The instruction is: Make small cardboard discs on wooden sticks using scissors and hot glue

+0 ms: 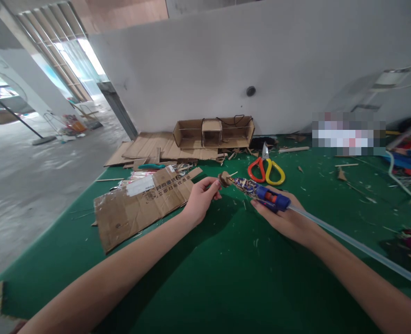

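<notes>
My right hand (pixel 284 216) grips a blue glue gun (pixel 261 191) with a long clear glue stick (pixel 348 241) trailing back over my forearm. The gun's nozzle points left at a small round brown cardboard piece on a thin stick (pixel 224 179). My left hand (pixel 201 199) pinches that piece between thumb and fingers, just above the green table (pixel 205 278). The nozzle tip and the piece touch or nearly touch.
Red-and-yellow scissors (pixel 266 169) lie just behind the hands. A flattened printed cardboard sheet (pixel 139 204) lies at the left, with more cardboard sheets and an open cardboard box frame (pixel 212 132) against the grey wall. Scraps, sticks and colourful materials (pixel 409 162) crowd the right.
</notes>
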Action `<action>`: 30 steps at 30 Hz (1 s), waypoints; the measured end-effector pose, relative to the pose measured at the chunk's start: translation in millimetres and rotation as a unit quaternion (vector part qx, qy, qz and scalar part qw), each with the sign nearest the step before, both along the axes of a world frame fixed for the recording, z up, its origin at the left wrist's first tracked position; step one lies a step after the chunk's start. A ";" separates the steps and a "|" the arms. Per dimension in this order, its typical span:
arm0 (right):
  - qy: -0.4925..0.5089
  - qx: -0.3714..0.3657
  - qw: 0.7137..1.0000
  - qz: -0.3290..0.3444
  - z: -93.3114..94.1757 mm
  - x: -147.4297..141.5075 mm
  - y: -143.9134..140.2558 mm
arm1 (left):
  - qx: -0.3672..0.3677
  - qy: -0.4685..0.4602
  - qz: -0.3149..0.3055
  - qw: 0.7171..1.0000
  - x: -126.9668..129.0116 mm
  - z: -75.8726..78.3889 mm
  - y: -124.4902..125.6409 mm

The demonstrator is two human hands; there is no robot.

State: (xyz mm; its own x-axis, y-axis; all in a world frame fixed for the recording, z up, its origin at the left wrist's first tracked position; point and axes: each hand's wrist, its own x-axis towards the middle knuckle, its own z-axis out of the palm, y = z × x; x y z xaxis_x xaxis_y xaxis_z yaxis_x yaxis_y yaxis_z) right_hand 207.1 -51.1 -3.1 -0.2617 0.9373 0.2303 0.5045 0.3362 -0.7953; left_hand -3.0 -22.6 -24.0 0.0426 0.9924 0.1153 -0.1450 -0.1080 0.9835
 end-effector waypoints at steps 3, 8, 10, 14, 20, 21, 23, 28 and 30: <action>0.000 0.002 1.000 -0.005 -1.3 -0.1 0.8 | -0.001 0.000 0.003 1.000 0.4 0.8 -0.2; -0.001 0.001 1.000 0.001 -0.9 0.6 1.8 | 0.000 -0.008 0.004 1.000 -0.4 -2.3 1.9; -0.005 0.002 1.000 0.001 0.2 0.9 1.6 | 0.000 -0.009 -0.003 1.000 -0.9 -3.6 2.6; 0.008 -0.004 1.000 0.002 0.6 1.4 1.4 | -0.004 -0.003 -0.015 1.000 -1.7 -3.9 2.6; 0.022 -0.022 0.999 -0.007 -1.8 1.3 0.4 | -0.005 -0.002 -0.030 1.000 -2.7 -4.5 3.0; 0.024 -0.019 0.999 -0.008 -1.9 1.1 0.1 | -0.006 -0.004 -0.030 1.000 -2.8 -4.9 3.1; 0.024 -0.010 1.000 -0.010 -2.0 0.7 -0.1 | -0.010 -0.007 -0.028 1.000 -2.9 -5.4 3.3; 0.022 -0.010 1.000 -0.006 -2.3 0.5 0.2 | -0.025 -0.006 -0.029 0.999 -2.3 -4.7 3.3; 0.023 -0.004 1.000 -0.006 -1.8 0.3 0.0 | -0.032 -0.006 -0.026 0.999 -2.0 -4.7 3.7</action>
